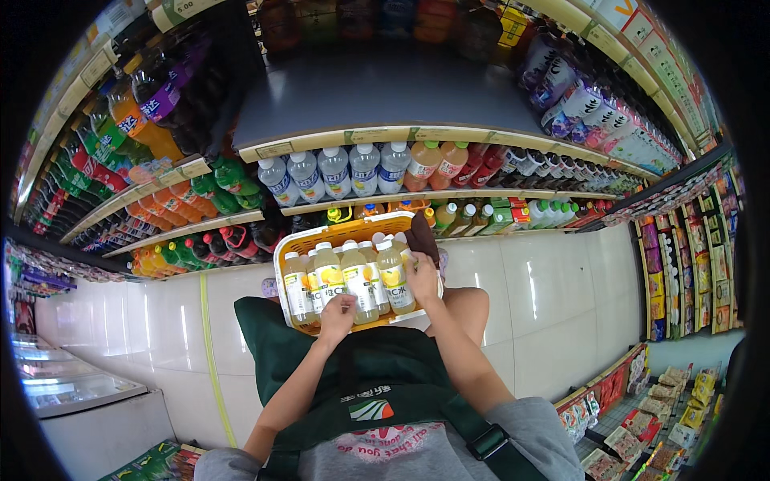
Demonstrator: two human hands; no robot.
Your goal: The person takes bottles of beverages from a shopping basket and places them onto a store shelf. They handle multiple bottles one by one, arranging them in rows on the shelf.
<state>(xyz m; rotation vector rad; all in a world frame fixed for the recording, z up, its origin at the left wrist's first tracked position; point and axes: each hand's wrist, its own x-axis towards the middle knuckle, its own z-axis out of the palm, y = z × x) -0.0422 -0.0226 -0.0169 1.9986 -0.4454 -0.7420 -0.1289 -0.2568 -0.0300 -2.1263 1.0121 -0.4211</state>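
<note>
A yellow plastic basket with a white rim [281, 288] rests in front of me, filled with several white-capped bottles of pale yellow lemon drink [329, 273]. My left hand [338, 312] is at the near side of the basket, its fingers curled against the bottles; whether it grips one is unclear. My right hand [423, 278] touches the upper part of a bottle [394, 279] at the basket's right end, and its grip is partly hidden. A dark brown cloth [423, 237] hangs over the basket's right far corner.
Beyond the basket, a dark shelf board [391, 96] spans above a row of clear drink bottles [334, 172]. Large soda bottles [156, 99] fill the left shelves; purple-labelled bottles [571, 108] stand at right. A white chest freezer [102, 415] is at lower left, packaged snacks [643, 424] at lower right.
</note>
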